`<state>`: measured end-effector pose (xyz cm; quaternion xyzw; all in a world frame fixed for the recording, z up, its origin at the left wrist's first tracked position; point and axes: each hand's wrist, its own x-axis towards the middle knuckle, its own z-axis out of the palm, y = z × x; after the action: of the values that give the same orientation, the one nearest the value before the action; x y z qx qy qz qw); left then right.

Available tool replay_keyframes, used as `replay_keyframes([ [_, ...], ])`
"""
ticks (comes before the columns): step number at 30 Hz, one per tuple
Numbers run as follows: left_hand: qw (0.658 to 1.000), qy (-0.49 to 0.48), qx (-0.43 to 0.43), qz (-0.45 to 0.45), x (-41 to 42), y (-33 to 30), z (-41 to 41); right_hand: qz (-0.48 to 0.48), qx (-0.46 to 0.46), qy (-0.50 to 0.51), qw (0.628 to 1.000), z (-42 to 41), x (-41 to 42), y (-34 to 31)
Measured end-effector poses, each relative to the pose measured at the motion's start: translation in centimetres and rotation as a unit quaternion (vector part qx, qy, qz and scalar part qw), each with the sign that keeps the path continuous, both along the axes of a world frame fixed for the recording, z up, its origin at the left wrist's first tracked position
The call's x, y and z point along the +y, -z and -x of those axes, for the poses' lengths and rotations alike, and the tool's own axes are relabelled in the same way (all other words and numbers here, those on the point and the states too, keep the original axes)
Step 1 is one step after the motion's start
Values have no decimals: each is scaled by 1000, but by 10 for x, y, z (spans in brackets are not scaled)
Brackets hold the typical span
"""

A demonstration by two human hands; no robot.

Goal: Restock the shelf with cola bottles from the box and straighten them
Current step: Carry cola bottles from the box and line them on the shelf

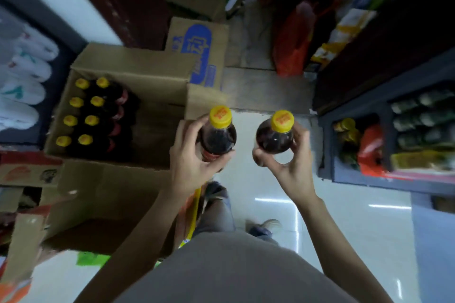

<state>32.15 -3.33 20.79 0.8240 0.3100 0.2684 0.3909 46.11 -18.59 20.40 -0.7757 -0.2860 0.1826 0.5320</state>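
Note:
My left hand [189, 155] grips a dark cola bottle [219, 138] with a yellow cap, held upright above the floor beside the box. A second yellow-capped cola bottle [275, 140] is held in my right hand [288, 162], a little to the right of the first. The open cardboard box [138, 66] stands on the floor at left, with several more cola bottles [96, 113] packed along its left side; its right half looks bare. The blue shelf [357, 110] at right holds green bottles and packets.
A blue-printed carton [199, 54] stands behind the box. More cardboard boxes [81, 199] lie at the lower left. An orange bag [293, 44] hangs by the dark shelving at the upper right. White packages [22, 76] fill the left shelf. My legs and shoe [266, 227] stand on the glossy floor.

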Motion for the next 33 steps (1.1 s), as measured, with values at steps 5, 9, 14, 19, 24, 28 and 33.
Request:
replay_keyframes([
  [5,996,86,2,39,-105,-13,-39,12,1,93,996,-7,-138,-14],
  [9,987,151,-14,58,-190,-25,-77,26,18,151,988,-18,-246,-15],
  [14,971,221,-24,86,-283,-43,-130,29,2,234,972,-37,-349,-25],
  [19,948,305,-23,90,-356,-58,-191,42,-33,280,959,-80,-423,-37],
  [24,928,358,-89,58,-416,-91,-267,6,-55,276,960,-150,-483,-67],
  [28,915,372,-154,28,-452,-140,-328,-34,-82,253,963,-213,-519,-121],
  [33,900,381,-206,-43,-485,-216,-394,-82,-167,204,961,-290,-553,-193],
])
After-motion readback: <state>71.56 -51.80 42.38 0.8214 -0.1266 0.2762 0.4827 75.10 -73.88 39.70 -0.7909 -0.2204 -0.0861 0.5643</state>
